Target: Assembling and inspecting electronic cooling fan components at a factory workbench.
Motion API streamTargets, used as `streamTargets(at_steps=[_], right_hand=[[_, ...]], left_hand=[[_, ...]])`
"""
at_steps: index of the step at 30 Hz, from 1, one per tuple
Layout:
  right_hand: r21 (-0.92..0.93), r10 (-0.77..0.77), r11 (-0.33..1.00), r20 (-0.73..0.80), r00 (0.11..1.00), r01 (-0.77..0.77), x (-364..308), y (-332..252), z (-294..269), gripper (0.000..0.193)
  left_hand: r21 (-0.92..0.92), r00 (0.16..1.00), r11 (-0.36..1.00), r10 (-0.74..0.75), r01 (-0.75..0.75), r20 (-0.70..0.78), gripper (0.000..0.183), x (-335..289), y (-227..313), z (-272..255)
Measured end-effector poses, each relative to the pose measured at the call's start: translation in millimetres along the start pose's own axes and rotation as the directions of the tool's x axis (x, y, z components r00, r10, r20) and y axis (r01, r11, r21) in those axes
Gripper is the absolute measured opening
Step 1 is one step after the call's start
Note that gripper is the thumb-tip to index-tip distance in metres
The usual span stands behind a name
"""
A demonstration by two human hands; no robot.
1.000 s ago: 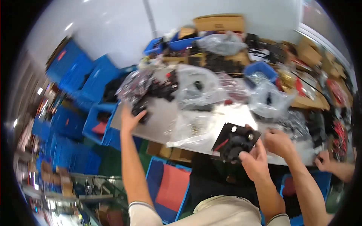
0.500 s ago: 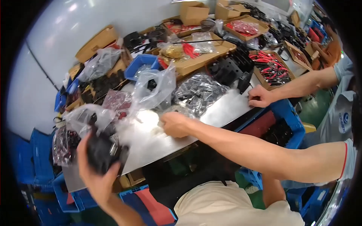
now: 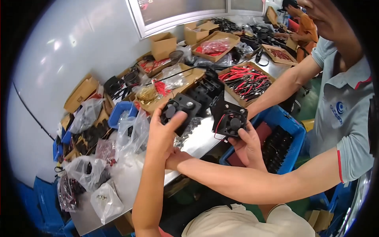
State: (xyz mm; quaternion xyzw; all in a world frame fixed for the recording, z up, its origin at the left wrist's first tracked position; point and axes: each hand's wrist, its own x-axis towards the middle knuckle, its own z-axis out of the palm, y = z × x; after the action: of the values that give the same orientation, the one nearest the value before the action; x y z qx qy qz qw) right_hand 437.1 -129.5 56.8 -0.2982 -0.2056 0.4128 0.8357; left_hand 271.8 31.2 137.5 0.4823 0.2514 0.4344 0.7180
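My left hand [image 3: 159, 136] is raised over the bench, gripping a black bracket [image 3: 187, 107] with a round metal fitting; the thumb lies across its face. To the right, my right hand [image 3: 249, 149] grips a black panel with a small cooling fan [image 3: 232, 121] and a red wire. The two parts are held side by side, a small gap between them. A co-worker's forearm [image 3: 233, 181] crosses in front of my right forearm and hides part of it. That person's closed hand [image 3: 178, 160] is by my left wrist. More black brackets [image 3: 207, 89] sit behind the held parts.
A metal bench [image 3: 201, 139] carries plastic bags [image 3: 132, 134] and cardboard trays. One tray holds red and black cables [image 3: 246, 81]. A blue crate [image 3: 294, 148] with black parts stands at the bench's right edge. The co-worker [image 3: 347, 114] stands close on the right.
My left hand has moved up and right from the near left with its black part. My right hand, hidden before, now shows with the fan panel. The view has shifted.
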Motion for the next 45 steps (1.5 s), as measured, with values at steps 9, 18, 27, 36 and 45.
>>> streamTargets(at_steps=[9,18,27,36,45], right_hand=[[0.148,-0.009,0.989,0.019,1.0,0.007,17,-16,-11,0.035],[0.193,0.165,0.946,0.402,0.901,-0.26,15,-14,-64,0.043],[0.455,0.046,0.886,0.102,0.994,-0.087,15,-5,-74,0.041],[0.006,-0.161,0.987,-0.116,0.98,0.162,-14,-49,-62,0.04],[-0.043,-0.195,0.981,-0.142,0.971,0.19,-21,-53,-76,0.045]], left_hand=[[-0.06,0.999,0.997,-0.036,0.039,0.04,0.051,16,-37,15],[-0.372,0.995,0.927,-0.073,0.042,-0.07,0.059,5,-129,28],[-0.334,0.968,0.918,-0.244,0.211,-0.059,0.051,-3,-122,9],[-0.576,0.936,0.745,-0.333,0.335,0.113,0.043,-6,-117,62],[-0.518,0.939,0.784,-0.307,0.341,0.155,0.04,-9,-125,62]])
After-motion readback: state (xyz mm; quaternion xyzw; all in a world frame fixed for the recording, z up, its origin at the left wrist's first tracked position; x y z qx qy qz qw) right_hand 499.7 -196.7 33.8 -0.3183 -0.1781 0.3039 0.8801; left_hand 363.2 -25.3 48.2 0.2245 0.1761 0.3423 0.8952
